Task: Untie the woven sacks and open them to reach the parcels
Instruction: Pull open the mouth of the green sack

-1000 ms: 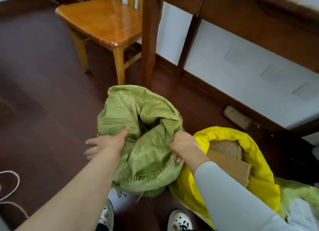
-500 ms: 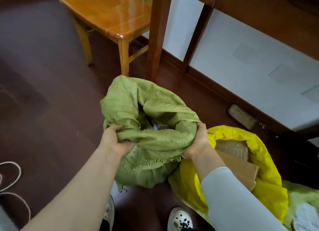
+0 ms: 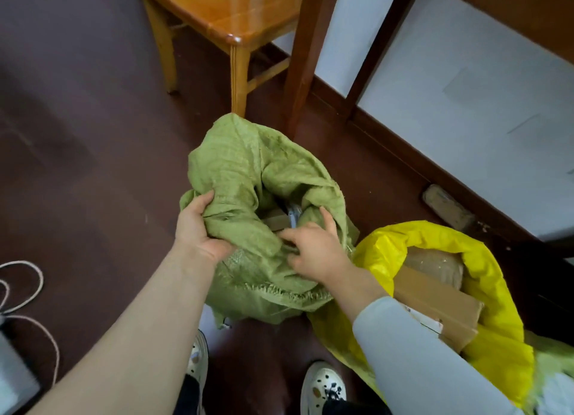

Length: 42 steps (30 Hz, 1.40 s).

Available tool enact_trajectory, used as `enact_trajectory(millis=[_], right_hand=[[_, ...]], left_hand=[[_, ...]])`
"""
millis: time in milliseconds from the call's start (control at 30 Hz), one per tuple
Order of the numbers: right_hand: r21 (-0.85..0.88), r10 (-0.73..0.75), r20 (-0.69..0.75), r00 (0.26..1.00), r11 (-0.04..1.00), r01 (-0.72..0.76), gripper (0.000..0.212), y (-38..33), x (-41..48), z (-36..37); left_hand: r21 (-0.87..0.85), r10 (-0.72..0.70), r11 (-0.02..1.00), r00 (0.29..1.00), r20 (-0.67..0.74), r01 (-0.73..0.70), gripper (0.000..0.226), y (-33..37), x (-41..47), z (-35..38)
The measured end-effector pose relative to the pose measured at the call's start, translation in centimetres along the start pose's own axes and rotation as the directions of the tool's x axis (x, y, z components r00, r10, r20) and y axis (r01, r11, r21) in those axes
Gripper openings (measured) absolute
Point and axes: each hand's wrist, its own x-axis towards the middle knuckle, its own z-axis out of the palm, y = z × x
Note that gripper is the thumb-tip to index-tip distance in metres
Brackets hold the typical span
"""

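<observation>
Dark floor [image 3: 93, 166]. Left hand [image 3: 198, 228] grips green sack [image 3: 248, 172] rim; right hand [image 3: 313, 250] spread, pressing its mouth. Risk: fold slips shut.

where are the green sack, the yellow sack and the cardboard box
green sack [image 3: 236, 169], head view, on the far wall of its rolled-down top
yellow sack [image 3: 503, 331], head view, on its right rim
cardboard box [image 3: 435, 303], head view, on its top flap

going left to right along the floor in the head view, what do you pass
white cord → left hand → green sack → right hand → yellow sack
</observation>
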Motion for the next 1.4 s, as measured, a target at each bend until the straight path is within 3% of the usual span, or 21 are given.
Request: enact_trajectory(millis=[167,300,367,433,500,567,633,700,767,900,967,1033,1067,1100,1133,1167,1233,1267,1333,1400], right_hand=[[-0.008,0.142,0.141,0.98,0.99,-0.142,0.023,1.7,0.1,-0.4],[-0.187,0.184,0.384,0.905,0.975,-0.119,0.014,1.1,0.8,-1.6],[-0.117,0.18,0.346,0.921,0.982,-0.149,0.005,0.1,1.3,-2.7],[0.095,0.147,0.031,0.989,0.984,-0.149,0.022,-0.7,2.0,-3.9],[0.133,0.006,-0.325,0.946,0.99,0.039,0.056,-1.5,2.6,-4.8],[-0.027,-0.207,-0.315,0.926,0.978,0.209,0.098,-2.3,3.2,-5.6],[-0.251,-0.382,-0.152,0.912,0.907,0.338,0.11,-2.7,4.2,-6.1],[-0.395,-0.443,-0.031,0.896,0.829,0.396,0.092,-2.4,5.4,-6.6],[-0.352,-0.402,0.042,0.915,0.851,0.39,0.062,-1.9,6.5,-7.0],[0.101,-0.139,0.112,0.984,0.987,0.128,0.017,-1.4,7.8,-7.7],[0.23,-0.019,0.137,0.99,0.973,-0.013,0.009,-1.1,8.6,-8.0],[0.316,0.094,0.127,0.987,0.94,-0.13,0.011,-0.9,9.4,-8.2],[0.365,0.136,0.114,0.984,0.916,-0.169,0.012,-1.0,9.8,-8.4],[0.407,0.174,0.104,0.979,0.891,-0.201,0.013,-1.0,10.2,-8.5],[0.441,0.189,0.098,0.977,0.872,-0.213,0.013,-1.1,10.5,-8.6],[0.46,0.193,0.09,0.977,0.862,-0.213,0.013,-1.2,10.9,-8.7],[0.483,0.172,0.087,0.981,0.854,-0.192,0.019,-1.5,11.4,-8.9],[0.501,0.154,0.095,0.984,0.847,-0.181,0.022,-1.7,11.5,-9.1],[0.542,0.131,0.107,0.986,0.823,-0.169,0.021,-1.8,11.3,-9.7],[0.63,0.14,0.124,0.982,0.754,-0.187,0.006,-1.3,10.7,-10.1]], left_hand=[[-0.175,0.069,0.982,0.998,0.006,-0.067,0.03,1.6,0.1,-0.8],[0.084,0.007,0.996,1.0,-0.015,-0.005,0.037,0.6,0.3,-0.3],[0.242,0.017,0.97,1.0,-0.015,-0.013,0.039,0.6,0.5,0.0],[0.374,0.003,0.928,1.0,-0.003,-0.001,0.035,0.7,0.3,0.1],[0.488,-0.083,0.871,0.996,0.023,0.061,0.033,0.6,-0.2,0.2],[0.572,-0.18,0.813,0.981,0.067,0.11,0.036,0.4,-1.0,0.6],[0.626,-0.212,0.774,0.971,0.114,0.096,0.037,0.2,-1.5,1.0],[0.651,-0.24,0.754,0.96,0.146,0.089,0.045,0.4,-1.9,1.3],[0.666,-0.282,0.74,0.942,0.183,0.093,0.05,0.7,-2.2,1.5],[0.692,-0.32,0.705,0.94,0.117,0.153,0.031,1.3,-2.6,1.6],[0.718,-0.174,0.688,0.985,0.021,0.106,0.049,2.0,-1.7,1.3],[0.831,0.191,0.556,0.978,-0.089,-0.033,0.072,2.3,-0.7,1.4],[0.935,0.423,0.339,0.905,-0.049,-0.108,0.066,2.4,-0.5,1.8],[0.984,0.595,0.073,0.799,0.089,-0.164,0.054,2.3,-0.5,2.3],[0.959,0.676,-0.125,0.685,0.271,-0.256,0.046,1.9,-1.1,3.2],[0.905,0.685,-0.209,0.604,0.406,-0.371,0.043,1.4,-1.8,4.2],[0.802,0.62,-0.267,0.542,0.567,-0.534,0.046,0.6,-2.5,5.8],[0.78,0.538,-0.322,0.575,0.617,-0.536,0.054,0.2,-2.5,6.5],[0.761,0.322,-0.443,0.708,0.628,-0.473,0.09,-0.4,-1.7,7.2],[0.753,0.249,-0.524,0.773,0.584,-0.399,0.113,-0.3,-0.5,7.0]])
